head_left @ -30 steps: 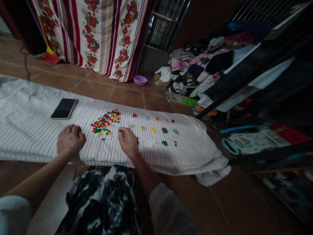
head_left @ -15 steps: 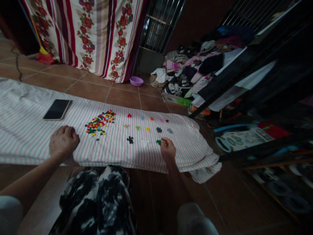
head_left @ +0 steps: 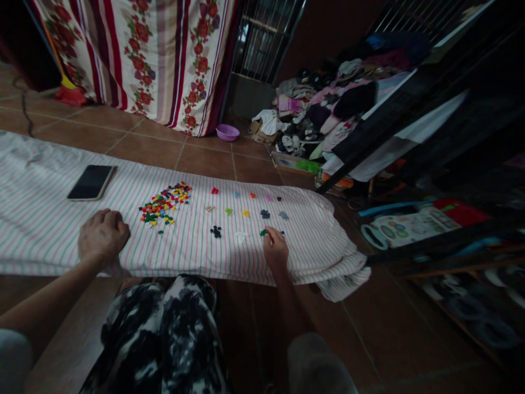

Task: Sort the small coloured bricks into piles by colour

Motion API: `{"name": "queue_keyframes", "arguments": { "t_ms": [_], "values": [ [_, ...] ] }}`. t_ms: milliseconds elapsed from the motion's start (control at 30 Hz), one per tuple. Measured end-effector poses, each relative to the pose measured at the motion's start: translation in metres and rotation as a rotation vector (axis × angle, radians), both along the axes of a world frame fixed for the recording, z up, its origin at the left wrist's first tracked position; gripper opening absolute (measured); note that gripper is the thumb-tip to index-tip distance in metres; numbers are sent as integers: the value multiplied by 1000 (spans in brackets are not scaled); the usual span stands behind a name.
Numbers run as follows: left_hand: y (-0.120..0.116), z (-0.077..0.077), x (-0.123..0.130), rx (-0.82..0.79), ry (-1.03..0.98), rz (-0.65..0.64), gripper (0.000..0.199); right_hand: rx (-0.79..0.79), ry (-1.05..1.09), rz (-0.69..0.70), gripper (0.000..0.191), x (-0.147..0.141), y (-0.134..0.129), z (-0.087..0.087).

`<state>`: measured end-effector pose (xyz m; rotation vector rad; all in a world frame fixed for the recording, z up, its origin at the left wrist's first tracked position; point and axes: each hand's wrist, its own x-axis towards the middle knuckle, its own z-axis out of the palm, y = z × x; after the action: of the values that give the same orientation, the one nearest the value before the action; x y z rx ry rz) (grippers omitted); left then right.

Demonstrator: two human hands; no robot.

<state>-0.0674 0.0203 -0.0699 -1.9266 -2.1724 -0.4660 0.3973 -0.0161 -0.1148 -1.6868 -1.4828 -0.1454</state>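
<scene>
My left hand (head_left: 103, 235) rests in a closed fist on the striped cloth (head_left: 192, 258), just below and left of a heap of small multicoloured plastic bricks (head_left: 164, 203). My right hand (head_left: 275, 249) reaches further right, its fingertips pinched together at a small pile of green bricks (head_left: 263, 232). Whether they hold a brick is hidden. Sorted single-colour bricks lie in small groups across the cloth, including black ones (head_left: 215, 231) and white ones (head_left: 241, 236). A black smartphone (head_left: 91, 183) lies face up beyond my left hand.
A heap of clothes (head_left: 324, 109) and a purple plastic basin (head_left: 227, 132) sit on the brown floor tiles beyond the cloth. Behind them hangs a floral striped curtain (head_left: 151, 54). A toy panel (head_left: 410, 227) lies at right. My patterned trousers (head_left: 156, 334) fill the lower middle.
My right hand has moved right from beside the black bricks to the green pile, leaving the black group in full view. My left hand stays on the cloth, and the view has shifted slightly.
</scene>
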Motion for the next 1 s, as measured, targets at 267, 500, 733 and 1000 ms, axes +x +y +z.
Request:
{"name": "queue_keyframes", "arguments": {
  "t_ms": [267,500,733,1000],
  "values": [
    [2,-3,0,43,-74,21,36,-53,-88,3,37,-6,-1,-1],
    [4,-5,-1,28,-118,36,34,-60,-94,13,35,-4,2,-2],
    [4,-9,-3,42,-115,23,30,-15,-146,25,34,-7,0,1],
    [4,-11,-2,67,-151,28,31,175,-172,7,30,-25,-2,23]
  ]
}}
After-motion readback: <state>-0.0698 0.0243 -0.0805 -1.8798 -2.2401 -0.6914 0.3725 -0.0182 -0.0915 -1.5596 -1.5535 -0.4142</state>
